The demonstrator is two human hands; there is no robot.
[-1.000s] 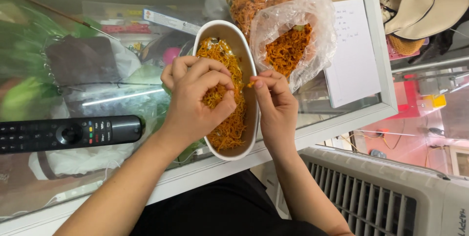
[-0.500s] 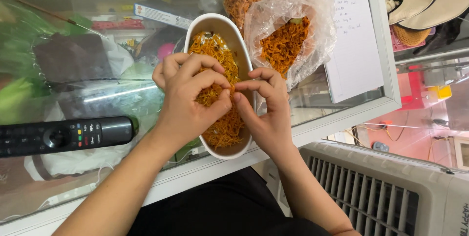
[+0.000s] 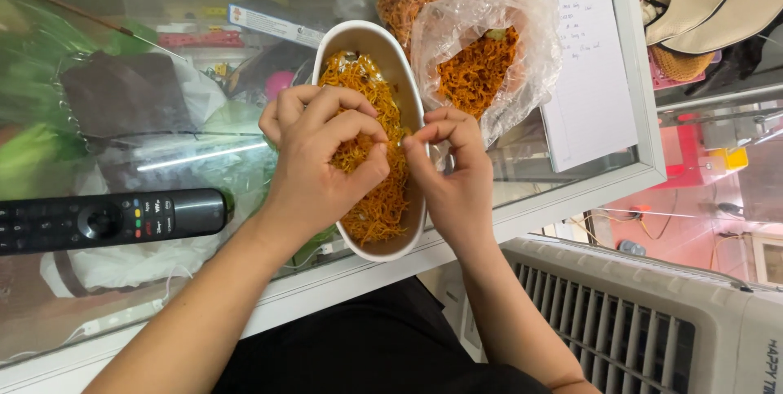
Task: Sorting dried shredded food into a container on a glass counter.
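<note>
A white oval container [image 3: 359,39] filled with orange shredded strands [image 3: 377,198] stands on a glass tabletop. My left hand [image 3: 318,161] is curled over the container's middle, its fingertips pinching a clump of the strands. My right hand [image 3: 453,170] sits at the container's right rim, fingers bent and pinched on a few strands beside the left fingertips. Just behind the container lies an open clear plastic bag [image 3: 489,51] holding more of the same orange strands.
A black remote control [image 3: 110,219] lies on the glass at the left. A white handwritten paper [image 3: 591,76] lies right of the bag. The table's white frame edge [image 3: 644,100] runs along the right. A grey grilled appliance [image 3: 652,329] stands below right.
My right hand has moved in from the container's rim toward the left hand, and both now pinch strands over the container. The view has shifted slightly.
</note>
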